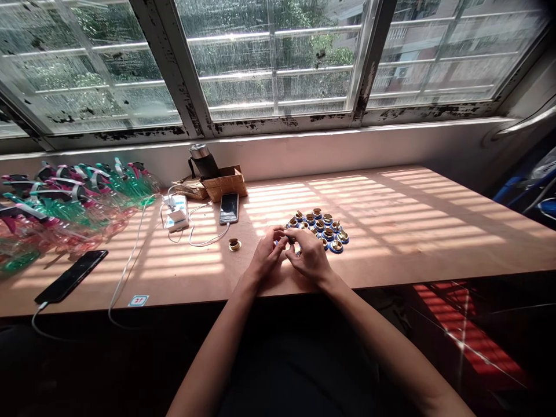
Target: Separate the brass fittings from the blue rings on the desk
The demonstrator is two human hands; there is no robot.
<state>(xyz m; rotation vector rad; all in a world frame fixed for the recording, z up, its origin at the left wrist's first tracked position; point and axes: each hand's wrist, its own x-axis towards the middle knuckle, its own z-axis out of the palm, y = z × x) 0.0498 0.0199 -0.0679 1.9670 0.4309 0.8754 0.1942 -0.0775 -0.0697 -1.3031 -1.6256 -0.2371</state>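
Observation:
My left hand [266,255] and my right hand [310,256] meet over the wooden table [434,231], fingertips pinched together on a small part that I cannot make out. Right behind them lies a cluster of several small brass pieces on blue bases [321,227]. A single brass ring-like piece [235,244] sits alone on the table to the left of my left hand.
A phone [229,207] lies by a cardboard box [225,182] and a dark cup [202,160]. A white charger [177,217] with cables sits left of it. Another black phone [72,275] is plugged in at the near left. Pink and green plastic items [65,197] pile at far left.

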